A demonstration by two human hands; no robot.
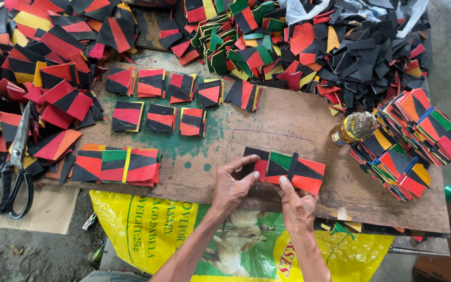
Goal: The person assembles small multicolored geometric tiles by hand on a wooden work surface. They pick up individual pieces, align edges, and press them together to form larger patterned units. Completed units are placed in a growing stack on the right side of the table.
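At the far left, black-handled scissors (10, 172) lie half on the bench (288, 120) edge, blades pointing up into a loose heap (32, 68) of red, black and yellow patches. Just right of them a banded stack (117, 166) of patches lies flat, held by a yellow strap. Above it, small sorted piles (160, 102) sit in two rows on the bare wood, near a green paint stain (184, 143).

Below the bench front hangs a yellow sack (142, 230).

The left hand (232, 188) rests at the near edge of the bench. Its grip is narrow: thumb above and fingers curled below pinch the left end of a patch strip (283, 169), a row of joined red, black and green pieces lying flat on the wood near the front edge. The right hand (296, 204) is just beside it, fingers pointing up, its index finger pressed on the strip's lower edge near the middle; it pins the strip rather than closing round it.

Behind, a big pile (309, 47) of mostly black and red scraps fills the top of the bench. Right of the strip stands a small bottle (352, 128), tilted, touching a fanned stack (411, 143) of multicoloured patches at the right end.
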